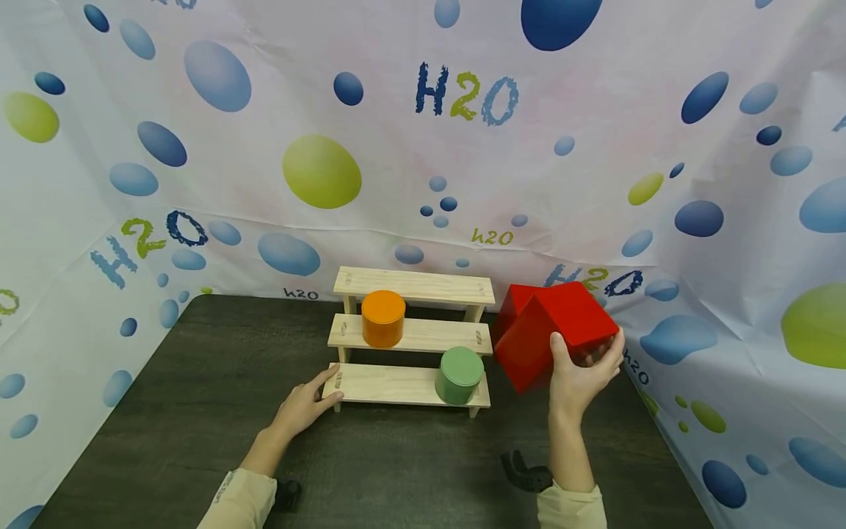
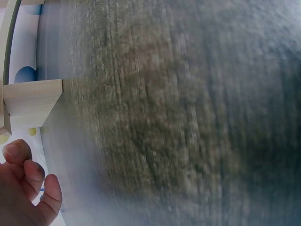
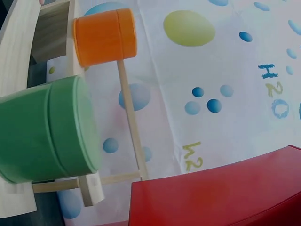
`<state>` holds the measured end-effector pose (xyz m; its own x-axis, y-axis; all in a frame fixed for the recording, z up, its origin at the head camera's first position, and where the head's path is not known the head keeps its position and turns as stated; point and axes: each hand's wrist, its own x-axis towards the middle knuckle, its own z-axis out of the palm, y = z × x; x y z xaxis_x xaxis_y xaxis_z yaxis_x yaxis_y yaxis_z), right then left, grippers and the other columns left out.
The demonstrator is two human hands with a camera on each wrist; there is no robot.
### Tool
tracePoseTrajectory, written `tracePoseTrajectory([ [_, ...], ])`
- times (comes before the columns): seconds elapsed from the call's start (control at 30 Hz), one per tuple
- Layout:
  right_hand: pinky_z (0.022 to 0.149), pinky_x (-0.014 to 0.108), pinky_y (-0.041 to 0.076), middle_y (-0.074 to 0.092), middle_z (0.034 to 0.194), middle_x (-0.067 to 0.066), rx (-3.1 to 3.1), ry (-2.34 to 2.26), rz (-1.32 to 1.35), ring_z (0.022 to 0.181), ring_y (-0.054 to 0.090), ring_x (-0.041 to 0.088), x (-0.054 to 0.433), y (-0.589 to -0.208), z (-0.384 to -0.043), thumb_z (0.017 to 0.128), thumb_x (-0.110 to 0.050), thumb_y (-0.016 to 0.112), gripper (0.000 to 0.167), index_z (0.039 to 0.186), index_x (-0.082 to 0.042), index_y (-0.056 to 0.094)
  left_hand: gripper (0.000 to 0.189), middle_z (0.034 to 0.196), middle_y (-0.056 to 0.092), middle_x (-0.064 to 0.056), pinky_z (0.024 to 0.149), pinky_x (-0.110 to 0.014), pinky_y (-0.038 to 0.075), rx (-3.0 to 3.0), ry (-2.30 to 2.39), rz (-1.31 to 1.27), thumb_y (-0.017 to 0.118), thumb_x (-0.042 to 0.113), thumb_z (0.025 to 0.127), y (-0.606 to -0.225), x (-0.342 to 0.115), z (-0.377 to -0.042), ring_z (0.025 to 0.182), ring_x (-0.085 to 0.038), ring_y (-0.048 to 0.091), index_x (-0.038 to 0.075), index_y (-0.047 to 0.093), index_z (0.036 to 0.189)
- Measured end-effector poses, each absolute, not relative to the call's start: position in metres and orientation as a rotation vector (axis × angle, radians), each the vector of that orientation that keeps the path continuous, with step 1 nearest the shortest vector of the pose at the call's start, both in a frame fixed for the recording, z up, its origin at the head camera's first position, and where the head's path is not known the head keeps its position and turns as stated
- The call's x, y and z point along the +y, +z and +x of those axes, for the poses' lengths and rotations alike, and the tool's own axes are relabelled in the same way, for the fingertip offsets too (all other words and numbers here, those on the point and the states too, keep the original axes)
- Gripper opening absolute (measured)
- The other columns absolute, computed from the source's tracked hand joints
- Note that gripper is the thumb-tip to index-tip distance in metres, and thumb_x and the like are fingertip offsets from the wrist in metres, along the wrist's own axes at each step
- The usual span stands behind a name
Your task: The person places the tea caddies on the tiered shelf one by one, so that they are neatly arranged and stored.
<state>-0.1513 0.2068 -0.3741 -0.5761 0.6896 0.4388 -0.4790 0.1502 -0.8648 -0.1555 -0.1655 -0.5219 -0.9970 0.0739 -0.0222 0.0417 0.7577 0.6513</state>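
Note:
A three-step pale wooden shelf [image 1: 396, 383] stands on the dark table, and its wood also shows in the left wrist view. My left hand [image 1: 300, 408] grips the left end of the lowest step, thumb at the front and a finger on top; curled fingers [image 2: 34, 170] appear beside the wood. An orange round canister [image 1: 382, 319] stands on the middle step, left of centre. A green round canister [image 1: 459, 376] stands on the lowest step's right end. My right hand [image 1: 581, 378] holds a tilted red box [image 1: 551, 330] right of the shelf, its underside hidden.
A white curtain [image 1: 410, 132] printed with blue and green spots and H2O lettering hangs behind and along both sides of the dark wood-grain table [image 1: 396, 463]. Black straps [image 1: 525, 472] show near the wrists.

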Motion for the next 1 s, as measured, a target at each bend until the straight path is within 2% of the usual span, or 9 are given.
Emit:
tracePoseTrajectory([
  [0.37, 0.085, 0.029, 0.034, 0.041, 0.123, 0.0, -1.557, 1.632, -0.128, 0.108, 0.038, 0.014, 0.208, -0.377, -0.167, 0.071, -0.012, 0.071, 0.08, 0.141, -0.011, 0.032, 0.063, 0.051, 0.033, 0.003, 0.043, -0.025, 0.024, 2.898, 1.083, 0.103, 0.061, 0.04, 0.085, -0.522, -0.166, -0.154, 0.045, -0.011, 0.027, 0.016, 0.04, 0.139],
  [0.6, 0.089, 0.028, 0.038, 0.04, 0.127, 0.003, -1.57, 1.675, -0.049, 0.109, 0.04, 0.015, 0.201, -0.371, -0.174, 0.071, -0.011, 0.071, 0.083, 0.142, -0.009, 0.028, 0.063, 0.051, 0.032, 0.004, 0.043, -0.024, 0.023, 2.9, 1.084, 0.11, 0.061, 0.04, 0.085, -0.521, -0.167, -0.155, 0.045, -0.01, 0.026, 0.016, 0.04, 0.14],
  [1.0, 0.095, 0.03, 0.038, 0.039, 0.128, 0.013, -1.662, 1.691, 0.082, 0.112, 0.04, 0.019, 0.182, -0.346, -0.188, 0.074, -0.01, 0.07, 0.082, 0.143, -0.004, 0.026, 0.062, 0.051, 0.032, 0.004, 0.043, -0.024, 0.022, 2.891, 1.089, 0.1, 0.061, 0.041, 0.085, -0.521, -0.167, -0.155, 0.045, -0.01, 0.026, 0.017, 0.041, 0.139],
])
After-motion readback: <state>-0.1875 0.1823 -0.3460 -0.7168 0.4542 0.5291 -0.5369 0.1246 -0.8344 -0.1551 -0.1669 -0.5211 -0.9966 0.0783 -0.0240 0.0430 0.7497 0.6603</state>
